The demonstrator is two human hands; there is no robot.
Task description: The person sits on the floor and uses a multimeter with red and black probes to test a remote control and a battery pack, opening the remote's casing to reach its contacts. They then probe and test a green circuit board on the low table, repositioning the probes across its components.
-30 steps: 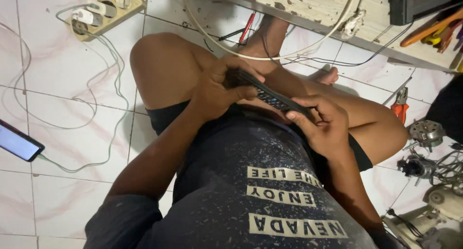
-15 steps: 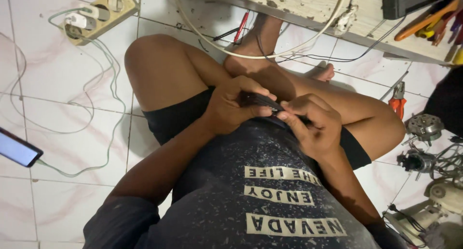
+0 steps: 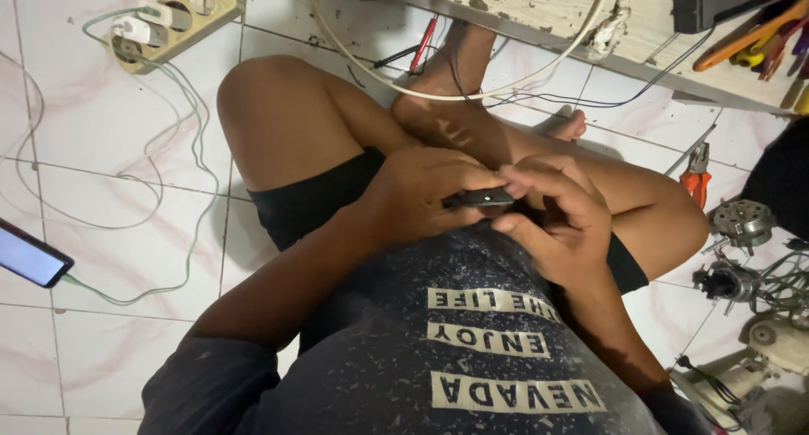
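Note:
I sit cross-legged on a tiled floor. Both hands meet over my lap around a small flat black device (image 3: 479,198), of which only a short edge shows between the fingers. My left hand (image 3: 417,195) wraps over its left part. My right hand (image 3: 552,220) grips its right part, thumb on top. The rest of the device is hidden under the fingers.
A phone (image 3: 32,255) with a lit screen lies at the left, cabled to a power strip (image 3: 173,18) at the top left. Orange-handled pliers (image 3: 696,175), small motors (image 3: 742,222) and parts lie at the right. A wooden bench edge (image 3: 539,13) with tools runs along the top.
The black device was held out lengthwise across my lap; now both hands have closed together over it and most of it is covered.

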